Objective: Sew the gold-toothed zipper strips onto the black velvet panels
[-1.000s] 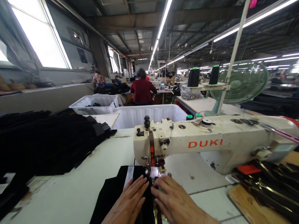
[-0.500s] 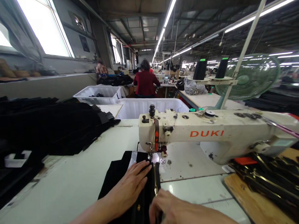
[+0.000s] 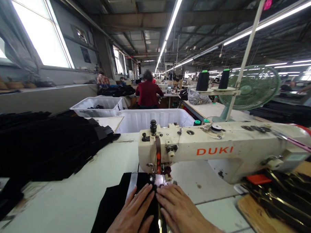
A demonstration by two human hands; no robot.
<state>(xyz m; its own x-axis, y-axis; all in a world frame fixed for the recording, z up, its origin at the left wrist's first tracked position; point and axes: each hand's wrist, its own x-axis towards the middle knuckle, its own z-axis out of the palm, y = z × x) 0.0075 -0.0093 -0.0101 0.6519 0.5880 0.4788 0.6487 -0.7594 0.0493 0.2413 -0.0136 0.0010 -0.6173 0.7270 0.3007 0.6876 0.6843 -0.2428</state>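
My left hand point(image 3: 132, 217) lies flat, fingers spread, on a black fabric piece point(image 3: 113, 206) just in front of the needle of a cream DUKI sewing machine point(image 3: 213, 150). My right hand point(image 3: 179, 211) lies flat beside it, fingers stretched toward the presser foot point(image 3: 158, 178). Both hands press the fabric down, almost touching at the fingertips. A shiny metal strip point(image 3: 160, 226) shows between the two hands.
A big heap of black fabric pieces point(image 3: 43, 145) covers the table's left. White plastic bins point(image 3: 155, 118) stand behind the machine. Dark shiny pieces lie on a wooden board point(image 3: 255, 215) at the right. A green fan point(image 3: 249, 86) and thread cones point(image 3: 202, 80) stand beyond. A person in red point(image 3: 148, 92) sits ahead.
My right hand has moved forward from the near edge to lie flat next to the left hand at the presser foot. The view has tilted slightly.
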